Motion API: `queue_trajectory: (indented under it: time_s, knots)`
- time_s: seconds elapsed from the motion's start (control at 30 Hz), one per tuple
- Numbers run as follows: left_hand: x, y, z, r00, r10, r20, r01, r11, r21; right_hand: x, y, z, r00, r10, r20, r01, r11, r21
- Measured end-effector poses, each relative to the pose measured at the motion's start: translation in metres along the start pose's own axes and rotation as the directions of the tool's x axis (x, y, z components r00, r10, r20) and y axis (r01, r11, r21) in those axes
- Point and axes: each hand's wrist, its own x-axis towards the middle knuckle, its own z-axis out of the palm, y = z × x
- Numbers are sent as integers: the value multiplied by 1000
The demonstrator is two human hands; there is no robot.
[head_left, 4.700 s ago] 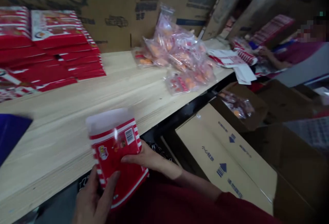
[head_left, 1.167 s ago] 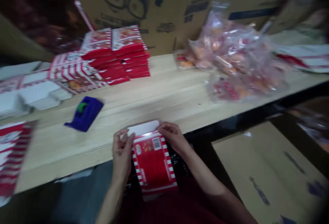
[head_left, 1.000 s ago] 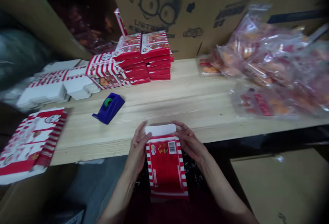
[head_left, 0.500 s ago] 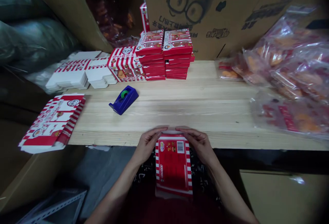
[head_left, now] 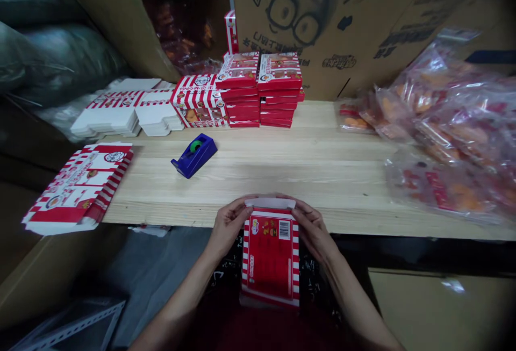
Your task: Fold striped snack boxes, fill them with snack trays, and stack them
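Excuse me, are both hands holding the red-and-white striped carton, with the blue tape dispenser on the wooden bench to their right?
Not quite: the blue tape dispenser on the wooden bench stands left of the hands, not right, as the head view shows. The left hand and right hand do hold the red-and-white striped carton.

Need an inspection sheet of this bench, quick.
Surface: pale wooden workbench, bare-grained boards.
Job's things: red-and-white striped carton, white flap at top, held at the bench's front edge.
Clutter: blue tape dispenser, stacked red cartons, flat carton, plastic bags of orange food.
Hands: left hand and right hand both grip the carton's top corners.
Cables: nothing seen.
Surroundings: cardboard sheet behind the bench.
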Motion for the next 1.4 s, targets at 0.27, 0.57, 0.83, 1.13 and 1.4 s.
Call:
queue_trajectory:
  time_s: [0.27, 0.57, 0.83, 1.13, 1.4]
  knots:
    - [14, 12, 12, 996, -20, -82, 17, 999, -38, 8, -14, 24, 993, 98, 58, -104, 989, 108]
    - [21, 2, 19, 997, 48, -54, -46, 998, 30, 8, -9, 17, 999, 32, 29, -34, 997, 67]
    - [10, 10, -6, 959, 39, 279, -90, 981, 172, 1, 0, 5, 995, -99, -16, 99, 995, 21]
    - [9, 16, -3, 921, 11, 390, -106, 969, 222, -14, -10, -20, 991, -61, 120, 85, 973, -214]
    - [23, 16, 11, 943, -60, 328, -55, 943, 328, -1, -36, -23, 976, 45, 213, 30, 941, -336]
